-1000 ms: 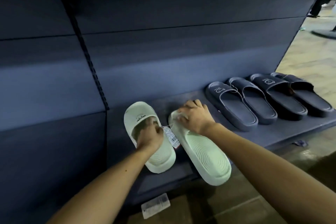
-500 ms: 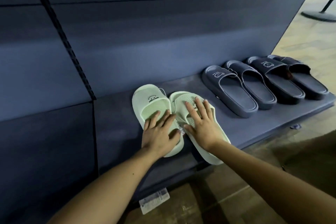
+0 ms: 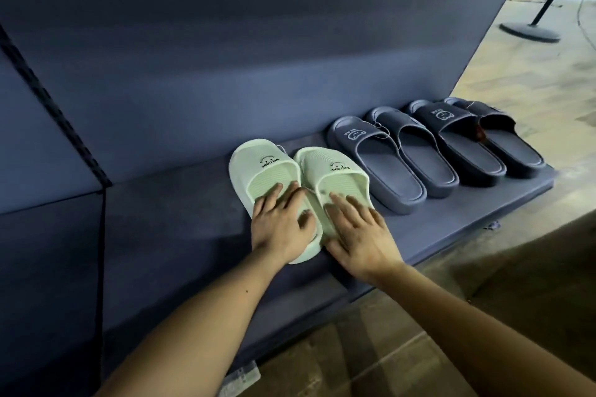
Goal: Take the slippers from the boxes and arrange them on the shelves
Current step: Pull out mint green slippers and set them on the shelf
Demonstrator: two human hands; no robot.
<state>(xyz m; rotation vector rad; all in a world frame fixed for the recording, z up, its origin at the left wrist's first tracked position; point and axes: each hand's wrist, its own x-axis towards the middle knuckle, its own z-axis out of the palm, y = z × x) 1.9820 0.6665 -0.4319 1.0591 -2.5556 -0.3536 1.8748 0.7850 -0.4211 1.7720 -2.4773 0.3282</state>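
Green slippers' [image 3: 258,167] insoles partly hidden; floor tag [image 3: 240,380] blurred.

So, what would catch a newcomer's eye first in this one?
The pale green slippers, side by side on the dark blue shelf, with the left hand and right hand pressed flat on them. To their right, four navy slippers stand in a row.

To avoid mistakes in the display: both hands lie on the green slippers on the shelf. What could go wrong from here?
1. The heel of the left green slipper, under the left hand, lies near the front edge of the shelf; a pull backward might tip it off.
2. The right green slipper, under the right hand, sits close to the nearest dark slipper; a sideways push could knock its row crooked.
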